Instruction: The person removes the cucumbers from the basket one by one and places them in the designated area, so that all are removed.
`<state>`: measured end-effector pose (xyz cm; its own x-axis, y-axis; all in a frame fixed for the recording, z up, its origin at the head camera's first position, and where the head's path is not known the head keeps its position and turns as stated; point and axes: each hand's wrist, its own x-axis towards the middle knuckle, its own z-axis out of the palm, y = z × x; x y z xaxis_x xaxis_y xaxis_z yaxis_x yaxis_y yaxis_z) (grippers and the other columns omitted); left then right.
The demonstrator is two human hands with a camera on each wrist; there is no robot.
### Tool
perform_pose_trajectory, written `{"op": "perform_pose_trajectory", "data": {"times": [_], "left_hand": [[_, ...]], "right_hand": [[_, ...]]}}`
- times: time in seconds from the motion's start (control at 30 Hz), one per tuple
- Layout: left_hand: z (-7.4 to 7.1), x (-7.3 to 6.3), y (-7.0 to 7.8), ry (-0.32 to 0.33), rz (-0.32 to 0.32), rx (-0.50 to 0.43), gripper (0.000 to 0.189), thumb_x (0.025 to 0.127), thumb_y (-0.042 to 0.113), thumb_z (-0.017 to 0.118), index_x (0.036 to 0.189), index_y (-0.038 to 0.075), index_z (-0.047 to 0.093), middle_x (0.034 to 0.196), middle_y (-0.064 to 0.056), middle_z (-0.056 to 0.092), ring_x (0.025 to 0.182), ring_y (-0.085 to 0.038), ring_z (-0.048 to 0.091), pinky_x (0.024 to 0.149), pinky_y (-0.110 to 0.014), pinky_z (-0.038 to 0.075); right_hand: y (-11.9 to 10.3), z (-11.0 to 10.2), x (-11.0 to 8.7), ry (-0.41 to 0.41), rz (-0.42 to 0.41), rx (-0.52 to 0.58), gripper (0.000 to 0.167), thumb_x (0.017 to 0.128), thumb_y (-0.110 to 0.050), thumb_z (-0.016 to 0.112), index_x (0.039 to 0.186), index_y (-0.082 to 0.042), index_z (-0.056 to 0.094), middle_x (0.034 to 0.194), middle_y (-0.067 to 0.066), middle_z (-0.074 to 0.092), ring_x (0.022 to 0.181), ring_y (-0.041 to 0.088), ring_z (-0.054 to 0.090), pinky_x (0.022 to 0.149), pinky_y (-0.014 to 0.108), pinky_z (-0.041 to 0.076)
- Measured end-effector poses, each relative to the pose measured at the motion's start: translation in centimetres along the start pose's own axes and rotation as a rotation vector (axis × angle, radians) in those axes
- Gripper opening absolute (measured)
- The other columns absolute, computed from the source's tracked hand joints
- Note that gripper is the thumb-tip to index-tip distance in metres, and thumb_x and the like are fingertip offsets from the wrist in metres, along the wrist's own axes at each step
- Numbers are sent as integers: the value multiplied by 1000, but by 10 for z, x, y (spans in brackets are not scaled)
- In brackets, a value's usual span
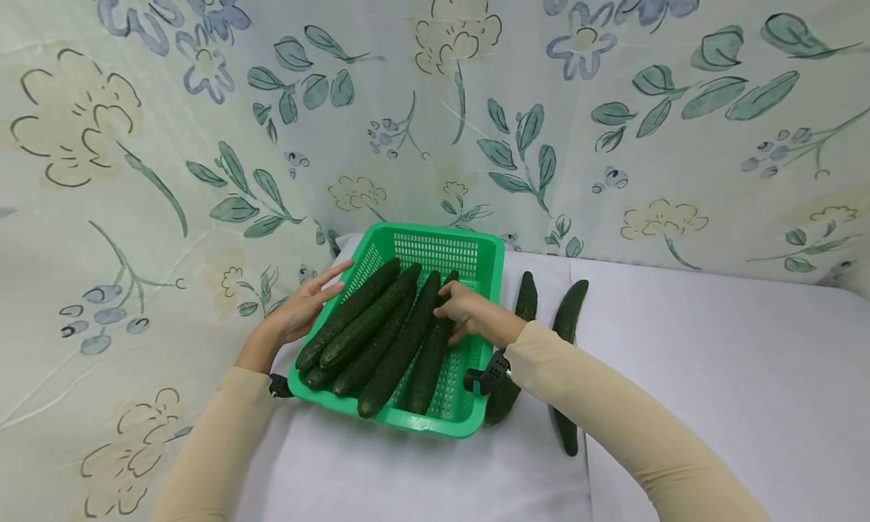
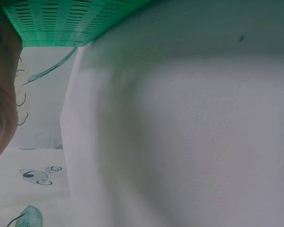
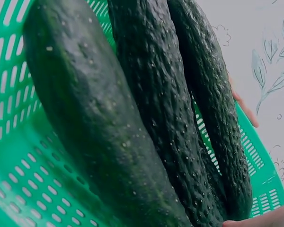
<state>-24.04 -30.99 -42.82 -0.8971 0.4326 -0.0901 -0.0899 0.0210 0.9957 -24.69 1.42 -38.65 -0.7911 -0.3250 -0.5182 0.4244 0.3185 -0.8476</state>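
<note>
A green plastic basket [image 1: 435, 424] holds several dark green cucumbers [image 1: 360, 310] lying side by side. At its left side, my left hand [image 1: 299, 310] rests against the rim with fingers extended; in the right wrist view, part of a finger [image 3: 245, 108] shows beyond the basket wall. My right hand [image 1: 469, 310] reaches into the basket and grips the upper part of the rightmost cucumber [image 1: 428, 371]. Much of that grip is hidden from the head view. Bumpy cucumber skin [image 3: 156, 94] fills the right wrist view, with a fingertip at the bottom edge.
Two more cucumbers lie outside the basket on the right, one close to its wall [image 1: 526, 299] and one farther off [image 1: 569, 310], partly under my right forearm. A white cloth [image 1: 714, 356] covers the table. Floral fabric [image 1: 421, 91] hangs behind and at the left.
</note>
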Motion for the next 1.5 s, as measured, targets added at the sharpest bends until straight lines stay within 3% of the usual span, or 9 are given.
{"op": "perform_pose_trajectory", "data": {"times": [0.17,0.27,0.37,0.5,0.7,0.87,1.0,1.3,1.5], "left_hand": [[-1,1,-1,9,6,13,55,110,30,41,161,29,22,164,-10,10,123,-17,57,92,-36,54],[-1,1,-2,3,1,-13,54,110,29,41,161,29,23,163,-15,16,121,-18,58,92,-37,54],[0,1,-2,-4,-2,-23,54,110,28,40,161,30,23,162,-16,19,121,-20,59,91,-38,54],[0,1,-1,-2,-3,3,53,110,29,39,161,30,22,164,-10,12,123,-19,57,92,-37,54],[0,1,-1,-4,-3,6,53,110,29,40,161,30,23,164,-10,11,122,-19,58,92,-37,54],[-1,1,-1,-9,11,46,54,110,28,40,161,27,21,166,-8,-1,128,-18,52,94,-36,52],[-2,1,-1,-6,9,57,55,110,29,40,161,27,20,166,-7,-3,133,-19,47,96,-35,51],[-2,1,-1,-7,7,39,56,110,29,40,162,27,19,166,-6,0,126,-18,54,95,-38,52],[-3,1,-1,-8,13,50,55,110,30,40,161,28,20,166,-5,-2,127,-17,53,95,-38,52]], "right_hand": [[2,2,-1,7,-16,-47,52,100,4,56,147,0,35,150,31,28,120,61,45,88,57,53],[3,3,-1,12,-18,-57,53,98,5,58,147,1,37,149,31,29,118,58,49,88,55,54],[3,2,-2,10,-14,-41,53,98,7,58,146,2,37,149,30,29,118,52,51,88,54,54],[4,1,-3,12,7,9,55,96,11,57,146,3,38,147,29,32,116,46,51,89,54,53],[5,1,-2,3,3,26,57,94,12,59,146,3,38,146,29,34,115,51,53,87,53,54],[5,1,-1,5,-5,8,57,95,8,61,147,1,38,146,28,33,113,47,54,86,51,55],[4,1,-2,3,-17,29,58,95,8,61,148,0,38,147,28,33,113,48,54,87,51,55],[2,0,-5,1,-29,84,59,95,7,63,149,-2,40,138,27,42,86,35,60,88,54,53],[2,-1,-3,-10,-45,103,59,96,5,63,148,-2,39,141,29,38,111,47,58,90,55,52]]}}
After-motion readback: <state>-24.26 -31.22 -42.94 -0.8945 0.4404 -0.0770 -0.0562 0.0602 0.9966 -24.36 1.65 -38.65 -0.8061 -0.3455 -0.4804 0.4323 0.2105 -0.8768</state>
